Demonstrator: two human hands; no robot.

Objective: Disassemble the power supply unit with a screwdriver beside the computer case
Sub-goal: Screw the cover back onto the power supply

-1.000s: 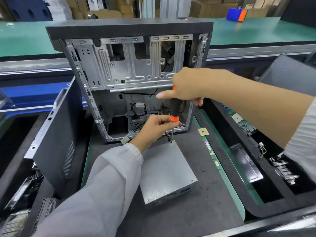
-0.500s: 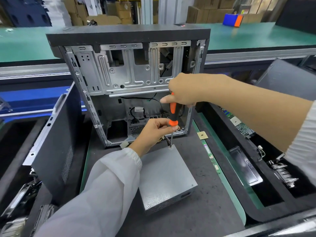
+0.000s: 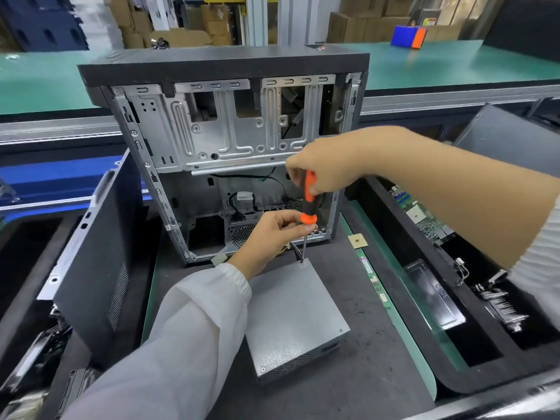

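A: What is the surface here?

B: A dark grey mat [image 3: 348, 353] fills the bottom centre of the frame, with a green strip along its right edge. A dark tray [image 3: 485, 353] sits at lower right, holding a circuit board [image 3: 424, 219] and metal parts.

A: And nearest the camera?

B: A white sleeve [image 3: 169, 344] runs up from the lower left. Just right of it the power supply unit [image 3: 297, 313], a grey metal box, lies flat on the mat at lower centre, in front of the computer case.

A: The hands?

B: The left hand [image 3: 269, 234], at centre, pinches the screwdriver [image 3: 308, 204] at the lower orange collar, where the shaft begins. The shaft stands nearly upright, its tip on the far top corner of the unit, beside a bundle of wires [image 3: 295, 248]. The right hand [image 3: 321, 168], just above, is curled round the top of the black and orange handle.

A: Farther back?

B: The computer case [image 3: 224, 131] stands open in the upper centre, its bare metal interior facing the camera. A dark side panel [image 3: 91, 253] leans at left. Behind runs a green bench [image 3: 424, 65] with a blue and orange box [image 3: 409, 36], then stacked cartons [image 3: 363, 22] along the top edge.
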